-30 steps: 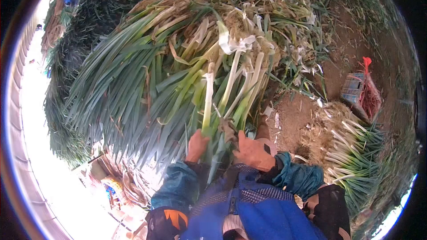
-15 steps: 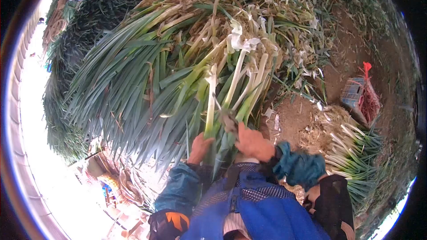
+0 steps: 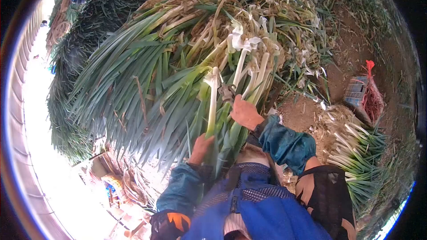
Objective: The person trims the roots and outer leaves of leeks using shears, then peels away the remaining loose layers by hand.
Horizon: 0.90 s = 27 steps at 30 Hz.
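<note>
Green leek heap [image 3: 147, 75] ahead; left hand [image 3: 201, 147] grip clamps stalk [image 3: 212, 104], right hand [image 3: 243, 112] pinches cutter [image 3: 226, 91]; red bag [image 3: 372, 100] aside.

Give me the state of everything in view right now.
left hand: closed around held leeks, low on the stalks
right hand: closed on small tool, up at the white stalks
leek heap: piled on ground
side leeks: laid on soil
red bag: lying on soil

No text, label, brand, number or sign can be read anywhere: not on the leeks [image 3: 212, 106], the red mesh bag [image 3: 372, 102] on the soil, or the person's blue vest [image 3: 262, 209].
</note>
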Motion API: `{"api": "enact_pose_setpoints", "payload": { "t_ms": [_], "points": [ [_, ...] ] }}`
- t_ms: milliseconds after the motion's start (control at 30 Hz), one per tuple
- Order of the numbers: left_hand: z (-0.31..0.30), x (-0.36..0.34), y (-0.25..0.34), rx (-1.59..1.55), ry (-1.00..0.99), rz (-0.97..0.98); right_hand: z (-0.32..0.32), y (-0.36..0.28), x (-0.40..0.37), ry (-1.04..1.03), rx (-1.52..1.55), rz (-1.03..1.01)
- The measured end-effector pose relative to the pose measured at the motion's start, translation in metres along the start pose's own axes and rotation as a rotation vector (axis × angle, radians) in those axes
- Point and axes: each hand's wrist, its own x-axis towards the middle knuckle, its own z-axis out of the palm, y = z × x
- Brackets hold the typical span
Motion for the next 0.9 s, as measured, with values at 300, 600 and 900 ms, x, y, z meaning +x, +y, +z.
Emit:
{"api": "enact_pose_setpoints", "payload": {
  "t_ms": [300, 600, 900],
  "points": [
    [0.004, 0.002, -0.010, 0.030, 0.011, 0.074, 0.006, -0.012, -0.041, -0.060, -0.037, -0.035],
    [0.006, 0.006, -0.018, -0.113, -0.104, -0.144, 0.000, -0.009, 0.003, -0.057, 0.026, 0.019],
    [-0.021, 0.003, 0.043, -0.025, 0.080, 0.049, -0.014, 0.003, -0.026, -0.075, 0.109, 0.096]
  ]
}}
